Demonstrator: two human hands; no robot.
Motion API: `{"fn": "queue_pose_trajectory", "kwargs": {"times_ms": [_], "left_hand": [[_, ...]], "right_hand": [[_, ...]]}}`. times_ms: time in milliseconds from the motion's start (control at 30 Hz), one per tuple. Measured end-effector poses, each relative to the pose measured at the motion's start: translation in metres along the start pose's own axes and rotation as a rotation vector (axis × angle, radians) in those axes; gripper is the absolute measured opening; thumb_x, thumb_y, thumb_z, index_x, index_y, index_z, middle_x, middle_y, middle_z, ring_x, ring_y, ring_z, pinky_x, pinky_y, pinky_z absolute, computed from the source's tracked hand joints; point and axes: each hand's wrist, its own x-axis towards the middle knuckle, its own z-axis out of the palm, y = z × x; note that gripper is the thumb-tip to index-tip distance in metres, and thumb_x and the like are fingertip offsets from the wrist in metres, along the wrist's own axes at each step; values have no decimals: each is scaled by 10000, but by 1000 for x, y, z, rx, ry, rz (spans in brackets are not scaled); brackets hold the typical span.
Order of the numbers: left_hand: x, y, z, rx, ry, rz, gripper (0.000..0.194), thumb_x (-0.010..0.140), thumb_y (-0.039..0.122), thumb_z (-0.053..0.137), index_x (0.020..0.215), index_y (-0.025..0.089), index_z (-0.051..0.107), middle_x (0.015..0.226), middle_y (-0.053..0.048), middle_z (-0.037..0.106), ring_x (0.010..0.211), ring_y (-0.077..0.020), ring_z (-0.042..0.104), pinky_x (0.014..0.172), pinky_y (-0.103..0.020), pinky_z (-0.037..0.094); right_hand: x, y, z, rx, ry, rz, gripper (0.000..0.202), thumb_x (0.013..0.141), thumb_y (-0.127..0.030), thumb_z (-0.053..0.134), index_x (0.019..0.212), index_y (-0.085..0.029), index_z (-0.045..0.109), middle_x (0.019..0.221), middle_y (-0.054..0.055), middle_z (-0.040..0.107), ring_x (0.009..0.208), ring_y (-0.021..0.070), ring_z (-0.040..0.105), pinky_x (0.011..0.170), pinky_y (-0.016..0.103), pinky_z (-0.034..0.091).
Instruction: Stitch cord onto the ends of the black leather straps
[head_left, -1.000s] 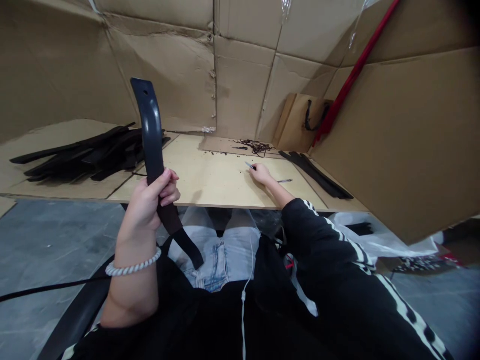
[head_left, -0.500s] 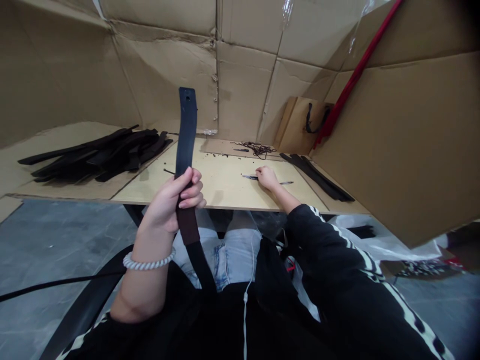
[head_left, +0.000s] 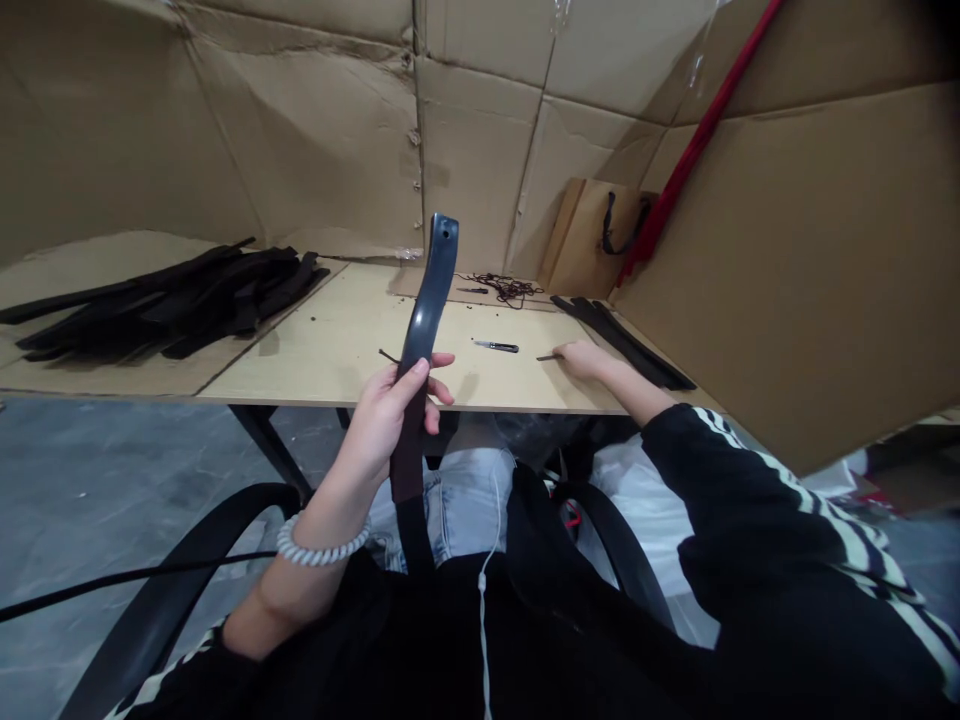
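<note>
A long dark strap [head_left: 432, 300] with a hole near its upper end stands upright in my left hand [head_left: 401, 405], my thumb pressed on its face. Its lower part hangs toward my lap. A thin dark cord end pokes out left of the strap. My right hand [head_left: 583, 360] rests on the table at the right, fingers closed on a thin dark tool [head_left: 547, 357] whose tip points left. Between the hands a small knife with a black handle [head_left: 501, 347] lies on the table.
Many dark straps lie piled [head_left: 217, 295] at the left. More straps [head_left: 630, 340] lie at the right. Tangled dark cords [head_left: 514, 288] are at the back, near a brown paper bag [head_left: 589, 235]. Cardboard walls [head_left: 480, 150] surround the table [head_left: 345, 345].
My right hand has left the black-handled knife, moved right and closed on the thin tool. The strap in my left hand has shifted right and now leans right, with my fingers loosened somewhat.
</note>
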Motion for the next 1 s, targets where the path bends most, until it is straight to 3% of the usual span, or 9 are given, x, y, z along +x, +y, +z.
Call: {"fn": "queue_pose_trajectory", "kwargs": {"times_ms": [100,233,400,533,633,733,800,867,1000], "left_hand": [[-3,-1,4,100,92,68,303,868,369,651,1012,104,687,851,-75,731,520,-86,629,550,-200,501],[-7,-5,8,191,197,161,266,866,358,666,951,106,677,972,-104,742,588,-97,674,625,-212,543],[-15,-8,11,266,163,272,233,904,311,620,1013,110,660,989,-111,748,549,-97,664,609,-223,557],[-23,-11,12,312,159,352,407,920,307,607,1274,106,597,1076,-120,740,600,-110,692,668,-241,585],[-27,-19,10,378,203,467,511,920,288,610,1395,117,527,1128,-127,729,634,-121,702,718,-270,598],[-31,-26,6,479,173,570,522,938,240,576,1446,166,476,1132,-116,729,589,-98,654,677,-266,594],[-33,-28,5,523,143,607,532,955,222,539,1476,209,432,1130,-102,725,555,-83,608,610,-250,584],[-35,-28,3,564,131,624,541,966,215,511,1495,237,398,1087,-81,725,542,-76,584,579,-237,575],[-36,-22,3,679,129,673,554,966,205,506,1506,229,383,921,-37,724,557,-84,588,615,-225,573]], "right_hand": [[-5,-4,6,-30,-1,-17,268,960,-337,578,1121,-134,645,1182,103,650,1103,219,619,994,459,479],[-7,-12,5,-52,14,-5,238,952,-315,591,1063,-116,657,1145,102,659,1114,226,613,1009,471,465],[-9,-20,-3,0,82,44,231,937,-325,613,1011,-111,661,1081,96,675,1033,206,639,961,434,492],[-20,-27,-27,113,252,79,171,936,-256,570,982,-117,659,1012,138,701,993,244,663,905,406,492],[-38,-48,-49,242,438,64,208,968,-222,443,1071,-123,595,1031,165,700,1002,264,670,853,356,489],[-69,-85,-67,424,585,-45,264,1024,-237,259,1133,-152,485,976,83,684,863,150,678,777,268,508],[-96,-115,-76,790,834,-259,154,993,-258,367,1018,-175,495,822,28,626,676,134,623,661,271,505],[-124,-144,-83,908,977,-458,63,941,-213,463,947,-193,522,763,-7,563,611,113,553,566,243,464],[-162,-188,-89,848,967,-726,95,915,-186,596,1000,-153,620,691,-24,571,578,89,520,560,218,467]]}}
